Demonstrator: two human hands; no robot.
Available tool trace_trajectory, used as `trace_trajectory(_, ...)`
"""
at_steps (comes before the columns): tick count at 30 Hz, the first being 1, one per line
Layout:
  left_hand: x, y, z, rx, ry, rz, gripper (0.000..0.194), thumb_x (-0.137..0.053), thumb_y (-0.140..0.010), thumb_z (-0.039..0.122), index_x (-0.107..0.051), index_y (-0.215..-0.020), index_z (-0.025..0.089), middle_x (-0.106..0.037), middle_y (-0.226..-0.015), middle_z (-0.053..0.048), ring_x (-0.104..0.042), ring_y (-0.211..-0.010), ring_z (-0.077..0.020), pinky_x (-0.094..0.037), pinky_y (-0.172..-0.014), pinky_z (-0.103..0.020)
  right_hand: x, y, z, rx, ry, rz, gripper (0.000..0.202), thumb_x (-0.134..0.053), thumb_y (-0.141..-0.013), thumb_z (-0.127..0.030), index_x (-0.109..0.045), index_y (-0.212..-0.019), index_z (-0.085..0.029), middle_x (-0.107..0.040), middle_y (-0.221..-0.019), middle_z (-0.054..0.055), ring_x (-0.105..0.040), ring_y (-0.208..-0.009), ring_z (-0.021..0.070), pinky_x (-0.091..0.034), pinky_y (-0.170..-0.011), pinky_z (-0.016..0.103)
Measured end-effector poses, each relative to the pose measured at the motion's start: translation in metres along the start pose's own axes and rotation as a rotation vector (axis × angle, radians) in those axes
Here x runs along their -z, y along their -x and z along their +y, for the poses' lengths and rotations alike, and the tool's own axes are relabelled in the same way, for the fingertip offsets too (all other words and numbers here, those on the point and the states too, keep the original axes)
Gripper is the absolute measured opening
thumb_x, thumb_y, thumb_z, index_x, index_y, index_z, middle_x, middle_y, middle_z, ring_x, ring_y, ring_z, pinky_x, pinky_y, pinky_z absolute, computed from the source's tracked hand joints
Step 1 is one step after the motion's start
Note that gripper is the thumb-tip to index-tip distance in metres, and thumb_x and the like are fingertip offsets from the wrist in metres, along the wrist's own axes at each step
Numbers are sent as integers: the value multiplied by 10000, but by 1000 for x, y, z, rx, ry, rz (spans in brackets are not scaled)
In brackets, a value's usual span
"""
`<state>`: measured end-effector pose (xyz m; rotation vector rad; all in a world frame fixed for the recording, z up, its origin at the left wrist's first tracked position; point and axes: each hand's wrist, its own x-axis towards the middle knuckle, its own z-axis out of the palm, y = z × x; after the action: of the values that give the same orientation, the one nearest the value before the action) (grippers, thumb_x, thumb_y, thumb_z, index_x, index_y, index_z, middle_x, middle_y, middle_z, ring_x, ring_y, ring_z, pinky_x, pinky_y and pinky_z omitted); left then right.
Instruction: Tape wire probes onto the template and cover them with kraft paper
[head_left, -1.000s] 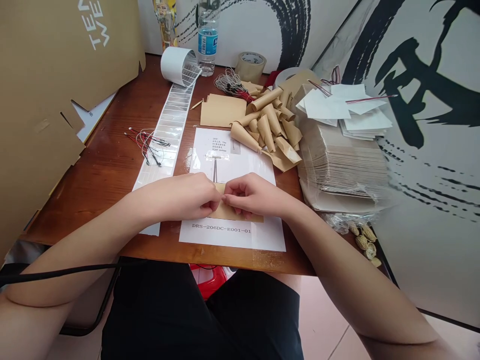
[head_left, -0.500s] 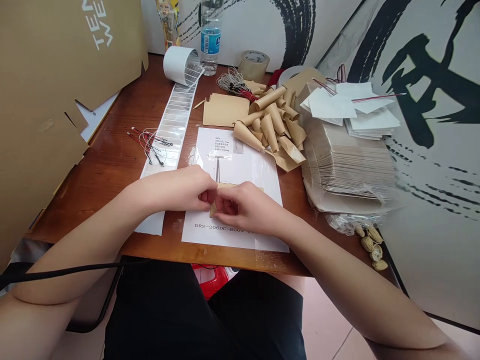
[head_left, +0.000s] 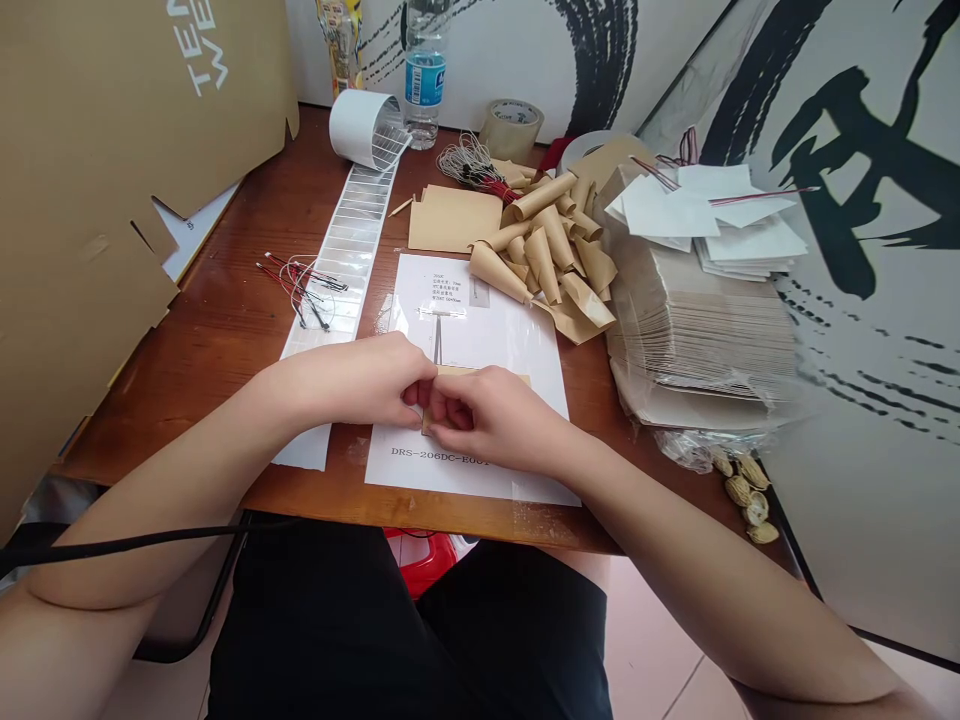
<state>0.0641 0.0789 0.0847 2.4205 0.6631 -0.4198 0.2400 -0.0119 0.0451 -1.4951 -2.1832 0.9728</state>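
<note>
My left hand (head_left: pixel 386 380) and my right hand (head_left: pixel 487 412) meet over a printed white sheet (head_left: pixel 495 335) taped to the wooden table. Both have their fingers curled in a pinch at the left end of a small brown paper piece (head_left: pixel 517 378), which lies mostly under my right hand. The fingers hide what is between them. Above the fingertips, thin dark lines (head_left: pixel 438 340) run down the sheet. Behind the sheet are flat brown paper squares (head_left: pixel 454 220) and a heap of rolled brown papers (head_left: pixel 551 245).
Left of the sheet lies a label strip (head_left: pixel 352 230) with small red-and-black wires (head_left: pixel 304 290) on it. A water bottle (head_left: pixel 424 85) and tape roll (head_left: pixel 511 128) stand behind. At the right are a wrapped stack of cards (head_left: pixel 697 330) and peanuts (head_left: pixel 750 495); cardboard (head_left: pixel 135 180) borders the left.
The view has shifted very slightly. Both hands keep almost the same pinched pose at the brown paper piece.
</note>
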Motion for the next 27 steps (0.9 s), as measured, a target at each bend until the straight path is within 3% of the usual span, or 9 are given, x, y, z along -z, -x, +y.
trace_trajectory(27, 1, -1, 1, 0, 7, -7, 73, -653, -826, 209, -706, -875, 218, -734, -826, 5, -647, -740, -157, -414, -620, -250, 0, 1, -2, -30, 33, -17, 127, -656, -816, -159, -554, -764, -215, -595, -660, -55, -495, -613, 109, -298, -620, 270)
